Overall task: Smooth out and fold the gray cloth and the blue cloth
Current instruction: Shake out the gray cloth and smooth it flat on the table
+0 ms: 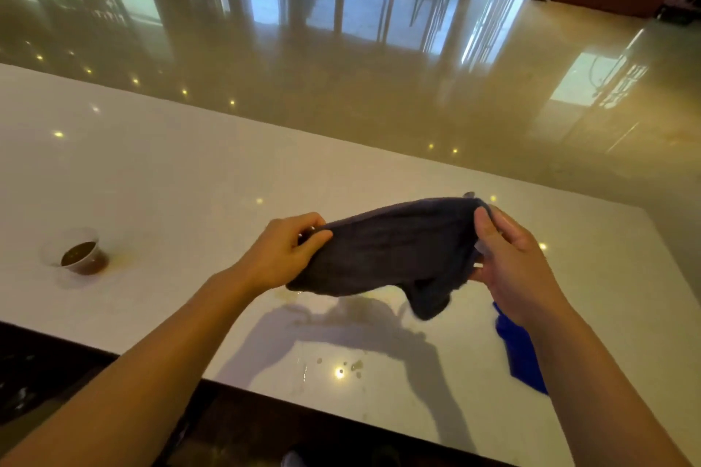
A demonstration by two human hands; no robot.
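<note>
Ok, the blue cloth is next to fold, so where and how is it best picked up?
Judging by its pose, take the blue cloth at its near end by the counter's front edge, coming from above with the right hand. It lies as a narrow strip under that forearm, partly hidden, so the far end cannot be judged.

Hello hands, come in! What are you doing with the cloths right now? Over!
Left hand and right hand gripping gray cloth, held above counter. Blue cloth waiting under right forearm. Droplets on counter below; cup far left.
</note>
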